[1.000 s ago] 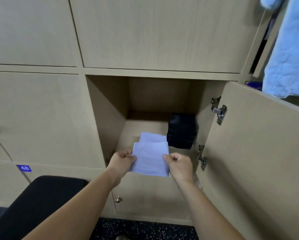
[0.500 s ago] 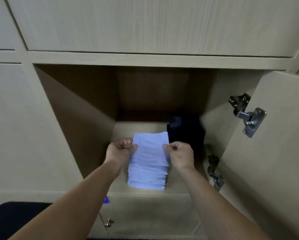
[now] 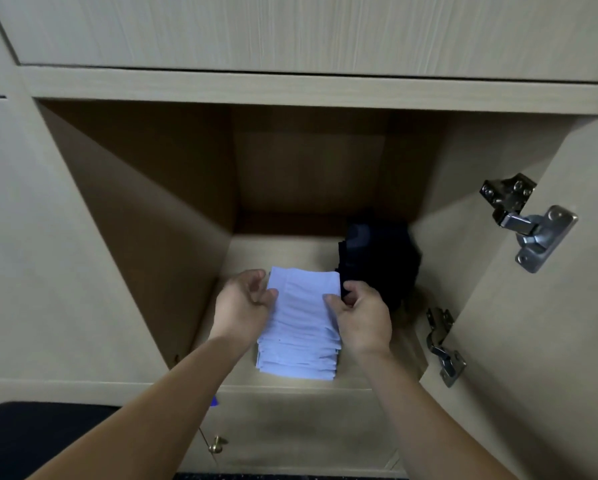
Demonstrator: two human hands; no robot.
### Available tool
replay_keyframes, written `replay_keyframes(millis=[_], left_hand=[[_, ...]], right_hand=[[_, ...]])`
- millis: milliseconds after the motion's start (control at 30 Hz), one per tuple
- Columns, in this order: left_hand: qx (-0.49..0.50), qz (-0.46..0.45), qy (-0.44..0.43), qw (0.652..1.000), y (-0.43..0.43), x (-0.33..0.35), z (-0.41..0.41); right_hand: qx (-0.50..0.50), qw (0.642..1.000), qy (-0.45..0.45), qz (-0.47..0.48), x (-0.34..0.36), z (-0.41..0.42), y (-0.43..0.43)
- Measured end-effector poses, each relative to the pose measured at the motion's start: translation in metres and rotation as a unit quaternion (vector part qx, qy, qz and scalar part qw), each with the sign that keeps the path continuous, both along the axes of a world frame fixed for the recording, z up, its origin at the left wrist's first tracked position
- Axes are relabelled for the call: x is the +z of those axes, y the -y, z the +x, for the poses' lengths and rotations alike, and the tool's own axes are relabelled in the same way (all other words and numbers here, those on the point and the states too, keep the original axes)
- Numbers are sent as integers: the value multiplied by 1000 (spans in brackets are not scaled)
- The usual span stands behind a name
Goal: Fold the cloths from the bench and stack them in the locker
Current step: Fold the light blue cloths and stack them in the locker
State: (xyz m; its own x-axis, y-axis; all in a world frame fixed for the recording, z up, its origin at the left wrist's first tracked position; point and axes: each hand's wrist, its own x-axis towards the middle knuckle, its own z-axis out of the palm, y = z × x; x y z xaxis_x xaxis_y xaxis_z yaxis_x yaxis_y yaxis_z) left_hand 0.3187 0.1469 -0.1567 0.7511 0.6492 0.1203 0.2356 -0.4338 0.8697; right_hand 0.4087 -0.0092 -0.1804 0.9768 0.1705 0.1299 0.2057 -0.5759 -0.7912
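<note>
A stack of several folded pale blue cloths (image 3: pixel 299 355) stands on the floor of the open wooden locker (image 3: pixel 172 216), near its front edge. The top folded cloth (image 3: pixel 302 299) lies on the stack. My left hand (image 3: pixel 242 304) pinches the cloth's left edge with thumb and curled fingers. My right hand (image 3: pixel 363 315) pinches its right edge the same way. Both forearms reach in from below.
A dark folded bundle (image 3: pixel 380 258) sits in the locker's right rear, right beside my right hand. The locker door (image 3: pixel 540 334) stands open at right, with two metal hinges (image 3: pixel 526 220). A black bench seat (image 3: pixel 30 434) shows at bottom left. A brass knob (image 3: pixel 216 445) is below.
The folded cloth went from the locker's mouth onto the stack inside. Both hands moved in with it, and the view came closer to the locker.
</note>
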Motion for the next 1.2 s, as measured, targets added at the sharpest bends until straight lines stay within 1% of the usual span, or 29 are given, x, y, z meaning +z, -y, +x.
replay_keyframes(millis=[33, 67, 100, 133, 200, 267, 333, 400, 500, 600, 733, 900, 1033, 1133, 1200], left_hand=[[-27, 94, -11, 995, 1, 3, -1], [-61, 173, -18, 983, 3, 4, -1], [-101, 227, -33, 968, 4, 4, 0], [-139, 265, -58, 952, 5, 3, 0], [-189, 316, -125, 921, 6, -5, 1], [-207, 323, -165, 909, 6, -16, -3], [-219, 306, -165, 912, 5, -27, -8], [-224, 272, -146, 924, 3, -36, -10], [-210, 213, -109, 948, 0, -47, -7], [-205, 201, -101, 953, 0, -53, -7], [-201, 234, -123, 943, 0, -44, -5], [-161, 291, -119, 935, 2, -11, -22], [-141, 327, -151, 922, 1, 14, -59], [-125, 331, -187, 916, 4, 34, -100], [-110, 332, -199, 915, 7, 45, -134]], right_hand=[[13, 999, 41, -23, 2, -2, 0], [40, 994, 87, -51, 4, -4, 0], [76, 986, 127, -78, 5, -5, 0], [117, 976, 150, -103, 4, -6, -1], [186, 958, 149, -160, 1, -8, -3], [218, 944, 130, -213, -7, -8, -1], [228, 941, 103, -229, -14, -9, 1], [229, 946, 87, -213, -21, -11, 0], [226, 948, 90, -206, -29, -9, -3], [227, 945, 93, -215, -31, -8, -5], [227, 942, 87, -231, -20, -9, -4], [199, 945, 124, -227, 16, -17, 1], [193, 938, 138, -252, 56, -42, 9], [199, 928, 150, -277, 78, -69, 14], [212, 927, 147, -274, 89, -94, 15]])
